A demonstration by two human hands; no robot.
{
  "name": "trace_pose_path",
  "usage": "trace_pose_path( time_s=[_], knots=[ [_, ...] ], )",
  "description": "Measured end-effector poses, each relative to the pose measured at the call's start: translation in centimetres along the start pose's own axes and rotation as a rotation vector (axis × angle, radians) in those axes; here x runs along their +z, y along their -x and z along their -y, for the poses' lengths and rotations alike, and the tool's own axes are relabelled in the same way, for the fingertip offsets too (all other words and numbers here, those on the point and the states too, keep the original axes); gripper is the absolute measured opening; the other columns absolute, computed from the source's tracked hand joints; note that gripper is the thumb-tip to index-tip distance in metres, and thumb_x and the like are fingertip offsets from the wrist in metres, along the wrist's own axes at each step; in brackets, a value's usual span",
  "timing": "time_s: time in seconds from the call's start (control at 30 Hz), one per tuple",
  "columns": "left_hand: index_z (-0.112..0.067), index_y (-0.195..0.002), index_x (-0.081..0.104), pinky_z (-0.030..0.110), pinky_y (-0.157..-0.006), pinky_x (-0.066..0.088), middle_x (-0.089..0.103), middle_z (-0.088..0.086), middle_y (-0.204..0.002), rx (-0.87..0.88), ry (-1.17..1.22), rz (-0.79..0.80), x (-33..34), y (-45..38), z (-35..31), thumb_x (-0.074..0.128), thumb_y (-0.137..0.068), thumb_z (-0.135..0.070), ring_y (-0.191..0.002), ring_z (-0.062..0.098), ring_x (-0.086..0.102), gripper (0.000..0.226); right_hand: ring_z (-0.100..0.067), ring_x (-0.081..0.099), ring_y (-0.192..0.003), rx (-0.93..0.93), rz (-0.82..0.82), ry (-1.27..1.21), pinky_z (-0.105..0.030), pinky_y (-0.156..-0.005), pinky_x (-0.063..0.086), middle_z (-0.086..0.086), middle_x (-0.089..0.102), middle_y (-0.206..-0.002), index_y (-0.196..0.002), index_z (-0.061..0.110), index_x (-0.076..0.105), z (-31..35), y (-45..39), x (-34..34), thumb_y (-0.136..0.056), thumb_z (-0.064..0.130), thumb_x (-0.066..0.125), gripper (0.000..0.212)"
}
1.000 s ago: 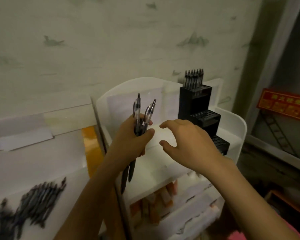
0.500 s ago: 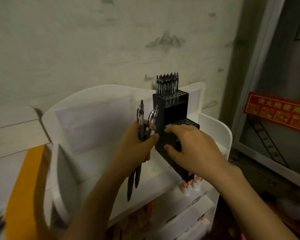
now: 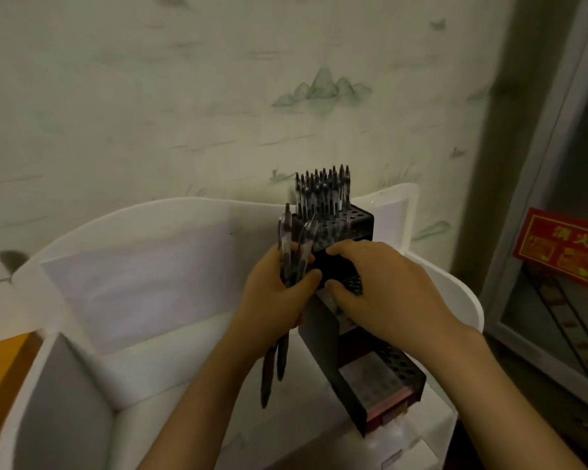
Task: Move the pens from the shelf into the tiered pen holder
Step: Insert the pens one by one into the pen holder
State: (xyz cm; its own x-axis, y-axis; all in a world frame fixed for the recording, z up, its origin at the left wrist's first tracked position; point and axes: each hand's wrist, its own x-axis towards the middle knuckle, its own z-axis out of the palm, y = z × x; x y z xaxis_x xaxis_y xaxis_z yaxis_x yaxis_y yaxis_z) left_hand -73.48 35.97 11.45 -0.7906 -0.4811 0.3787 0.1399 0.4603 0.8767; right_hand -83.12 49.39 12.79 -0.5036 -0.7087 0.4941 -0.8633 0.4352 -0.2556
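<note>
Both hands meet at the black tiered pen holder. Left hand curls round a small bundle of pens, tips hanging below the fist. Right hand grips the holder's perforated middle tier. Its top tier holds upright pens. It stands on the white plastic shelf.

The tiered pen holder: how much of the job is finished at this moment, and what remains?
Done: the top tier of the black tiered pen holder already carries a dense cluster of pens. In hand: the left hand grips a few more pens, while the right hand grips the middle tier. Left: these pens need inserting; the lowest tier shows empty holes.
</note>
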Motion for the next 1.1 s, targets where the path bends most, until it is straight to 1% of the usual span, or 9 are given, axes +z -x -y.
trace_pose_path(
  time_s=[0.27,0.37,0.43,0.53,0.67,0.8,0.87,0.97,1.1],
  knots=[
    [-0.017,-0.100,0.057,0.030,-0.045,0.045,0.054,-0.003,-0.053,-0.082,-0.050,-0.124,3.5,-2.4,0.5,0.062,-0.092,-0.016,-0.042,0.017,0.051,0.009,-0.011,0.058,-0.105,-0.104,-0.042,-0.205,-0.030,-0.086,0.053,0.010,0.063,-0.115,-0.128,0.030,0.056,-5.0,-3.8,0.5,-0.090,0.036,0.062,0.039],
    [-0.023,-0.098,0.059,0.030,-0.049,0.046,0.058,-0.006,-0.059,-0.094,-0.071,-0.180,5.2,-3.2,0.5,0.063,-0.092,-0.016,-0.045,0.010,0.054,0.010,-0.006,0.061,-0.091,-0.152,-0.030,-0.333,-0.030,-0.079,0.056,0.012,0.065,-0.101,-0.120,0.029,0.062,-6.9,-5.5,0.5,-0.091,0.028,0.061,0.030],
    [-0.031,-0.098,0.058,0.025,-0.052,0.045,0.059,-0.012,-0.059,-0.098,-0.081,-0.206,6.4,-3.7,0.3,0.062,-0.092,-0.015,-0.047,0.002,0.054,0.018,-0.003,0.063,-0.079,-0.168,-0.015,-0.469,-0.026,-0.072,0.056,0.013,0.066,-0.087,-0.113,0.028,0.066,-8.0,-6.5,0.6,-0.092,0.024,0.059,0.022],
    [-0.030,-0.108,0.058,0.022,-0.042,0.043,0.059,-0.012,-0.053,-0.135,-0.018,-0.232,8.0,-4.3,-0.2,0.060,-0.094,-0.011,-0.040,0.005,0.051,0.024,-0.003,0.065,-0.073,-0.150,0.063,-0.679,-0.021,-0.069,0.055,0.011,0.068,-0.078,-0.101,0.025,0.071,-9.2,-7.6,0.7,-0.094,0.029,0.059,0.015],
    [-0.027,-0.115,0.058,0.020,-0.040,0.042,0.061,-0.008,-0.056,-0.167,-0.001,-0.276,10.0,-5.0,-0.8,0.060,-0.094,-0.012,-0.036,0.009,0.051,0.026,-0.013,0.067,-0.068,-0.123,0.191,-0.890,-0.038,-0.070,0.059,0.002,0.070,-0.072,-0.088,0.022,0.071,-10.5,-8.5,1.1,-0.086,0.043,0.065,0.022],
    [-0.028,-0.114,0.058,0.021,-0.041,0.042,0.063,-0.004,-0.070,-0.199,-0.021,-0.295,10.7,-6.1,-0.8,0.061,-0.094,-0.016,-0.039,0.011,0.051,0.024,-0.017,0.068,-0.064,-0.093,0.204,-0.945,-0.043,-0.069,0.059,-0.003,0.068,-0.067,-0.083,0.018,0.070,-11.3,-9.6,1.8,-0.083,0.037,0.072,0.020],
    [-0.030,-0.115,0.058,0.021,-0.042,0.042,0.066,0.001,-0.077,-0.211,-0.046,-0.299,10.8,-6.5,-0.7,0.061,-0.094,-0.018,-0.040,0.012,0.051,0.025,-0.014,0.068,-0.064,-0.098,0.206,-0.963,-0.040,-0.070,0.059,-0.002,0.069,-0.067,-0.084,0.017,0.070,-11.5,-10.1,2.1,-0.081,0.037,0.072,0.021],
    [-0.031,-0.115,0.058,0.023,-0.043,0.043,0.069,0.002,-0.080,-0.228,-0.056,-0.301,10.7,-7.2,-0.2,0.060,-0.094,-0.022,-0.040,0.014,0.051,0.023,-0.007,0.065,-0.064,-0.105,0.212,-0.959,-0.029,-0.069,0.056,0.003,0.068,-0.068,-0.083,0.019,0.069,-11.6,-10.6,2.6,-0.079,0.038,0.073,0.020],
    [-0.031,-0.118,0.056,0.024,-0.044,0.045,0.071,0.005,-0.089,-0.232,-0.063,-0.294,10.6,-8.2,0.3,0.064,-0.092,-0.023,-0.041,0.017,0.052,0.029,-0.004,0.064,-0.063,-0.064,0.232,-1.001,-0.024,-0.066,0.051,0.006,0.068,-0.068,-0.082,0.018,0.067,-12.0,-11.4,3.0,-0.086,0.030,0.070,0.014]
  ],
)
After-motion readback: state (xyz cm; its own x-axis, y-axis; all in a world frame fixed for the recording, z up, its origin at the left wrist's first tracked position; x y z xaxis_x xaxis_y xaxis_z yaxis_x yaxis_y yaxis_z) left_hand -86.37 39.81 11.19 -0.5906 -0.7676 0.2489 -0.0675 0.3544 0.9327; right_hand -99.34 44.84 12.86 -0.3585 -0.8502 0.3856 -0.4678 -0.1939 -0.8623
